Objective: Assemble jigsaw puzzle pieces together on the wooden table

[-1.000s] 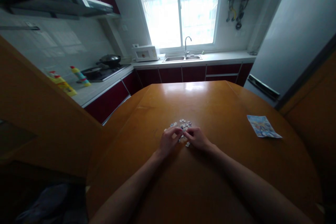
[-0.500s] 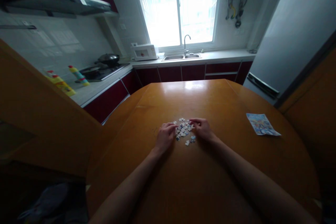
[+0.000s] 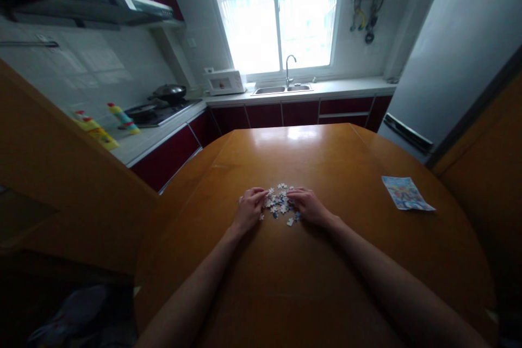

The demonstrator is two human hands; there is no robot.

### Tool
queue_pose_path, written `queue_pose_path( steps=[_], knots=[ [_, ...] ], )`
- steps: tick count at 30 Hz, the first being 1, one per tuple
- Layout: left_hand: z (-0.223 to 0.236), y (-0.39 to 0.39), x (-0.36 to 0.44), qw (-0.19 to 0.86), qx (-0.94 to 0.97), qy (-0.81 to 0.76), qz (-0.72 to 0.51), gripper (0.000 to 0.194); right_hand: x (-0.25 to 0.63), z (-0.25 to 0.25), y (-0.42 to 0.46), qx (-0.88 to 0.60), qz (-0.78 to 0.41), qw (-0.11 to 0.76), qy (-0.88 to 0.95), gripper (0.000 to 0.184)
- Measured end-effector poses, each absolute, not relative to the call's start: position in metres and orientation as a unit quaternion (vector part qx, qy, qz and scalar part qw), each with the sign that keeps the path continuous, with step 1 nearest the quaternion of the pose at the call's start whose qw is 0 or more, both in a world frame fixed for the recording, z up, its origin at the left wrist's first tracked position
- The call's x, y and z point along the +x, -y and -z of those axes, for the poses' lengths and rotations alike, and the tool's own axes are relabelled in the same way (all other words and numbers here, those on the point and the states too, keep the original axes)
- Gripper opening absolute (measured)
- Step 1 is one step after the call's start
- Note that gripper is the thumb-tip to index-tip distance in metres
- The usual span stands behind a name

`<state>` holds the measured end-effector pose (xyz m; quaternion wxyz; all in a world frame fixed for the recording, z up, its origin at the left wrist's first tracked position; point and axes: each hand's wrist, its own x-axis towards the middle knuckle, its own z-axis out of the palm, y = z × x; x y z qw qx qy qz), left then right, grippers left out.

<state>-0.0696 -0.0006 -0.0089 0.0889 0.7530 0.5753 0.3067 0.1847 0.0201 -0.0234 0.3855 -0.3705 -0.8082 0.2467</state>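
A small heap of jigsaw puzzle pieces (image 3: pixel 279 202), mostly pale with some blue ones, lies on the wooden table (image 3: pixel 281 266) between my hands. My left hand (image 3: pixel 249 209) rests at the heap's left edge, its fingers stretched toward the pieces and touching them. A loose piece pokes out by its near side, and something pale shows beside its outer edge. From the right, my right hand (image 3: pixel 309 206) reaches over the heap with its fingers apart on the pieces. A white piece (image 3: pixel 290 222) lies just in front of the heap. My palms hide part of the pieces.
A colourful printed sheet (image 3: pixel 408 193) lies to the right on the table. Beyond the table's far edge are a counter with a sink (image 3: pixel 269 89), a microwave (image 3: pixel 225 82) and a stove (image 3: pixel 163 114). A fridge (image 3: pixel 444 60) stands at the right.
Both hands have shifted slightly left. Pieces have spread leftward with my left hand, and my right fingers now lie farther over the heap.
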Motion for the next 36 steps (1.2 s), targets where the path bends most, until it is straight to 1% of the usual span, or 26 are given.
queue_pose_path(
  steps=[3, 5, 10, 15, 17, 20, 21, 22, 25, 30, 36],
  knots=[
    [0.010, -0.006, -0.085, 0.109, 0.728, -0.580, -0.348, 0.035, 0.188, 0.025, -0.024, -0.421, -0.262, 0.445, 0.746, 0.040],
    [0.010, -0.007, -0.089, 0.118, 0.718, -0.586, -0.356, 0.038, 0.194, 0.026, -0.028, -0.466, -0.250, 0.464, 0.711, 0.039],
    [0.007, 0.003, -0.075, 0.111, 0.787, -0.529, -0.298, 0.044, 0.202, 0.028, -0.032, -0.488, -0.246, 0.474, 0.691, 0.035],
    [0.000, 0.011, -0.061, 0.077, 0.804, -0.516, -0.285, 0.060, 0.198, 0.024, -0.026, -0.483, -0.234, 0.480, 0.694, 0.032],
    [-0.002, 0.012, -0.060, 0.051, 0.794, -0.532, -0.288, 0.055, 0.196, 0.023, -0.023, -0.475, -0.222, 0.482, 0.702, 0.031],
    [-0.005, 0.013, -0.062, 0.027, 0.795, -0.546, -0.261, 0.025, 0.191, 0.022, -0.020, -0.456, -0.210, 0.481, 0.719, 0.030],
    [-0.005, 0.013, -0.063, 0.024, 0.798, -0.548, -0.249, 0.017, 0.190, 0.023, -0.019, -0.452, -0.209, 0.482, 0.721, 0.030],
    [-0.005, 0.013, -0.063, 0.023, 0.801, -0.548, -0.239, 0.017, 0.189, 0.023, -0.019, -0.451, -0.211, 0.484, 0.720, 0.030],
    [-0.003, 0.011, -0.062, 0.023, 0.800, -0.556, -0.225, 0.024, 0.190, 0.024, -0.020, -0.458, -0.219, 0.493, 0.706, 0.029],
    [0.005, 0.010, -0.056, 0.013, 0.778, -0.589, -0.218, 0.027, 0.195, 0.028, -0.024, -0.479, -0.228, 0.501, 0.684, 0.028],
    [0.001, 0.014, -0.051, 0.011, 0.799, -0.549, -0.245, 0.012, 0.194, 0.028, -0.024, -0.481, -0.227, 0.495, 0.687, 0.029]
  ],
)
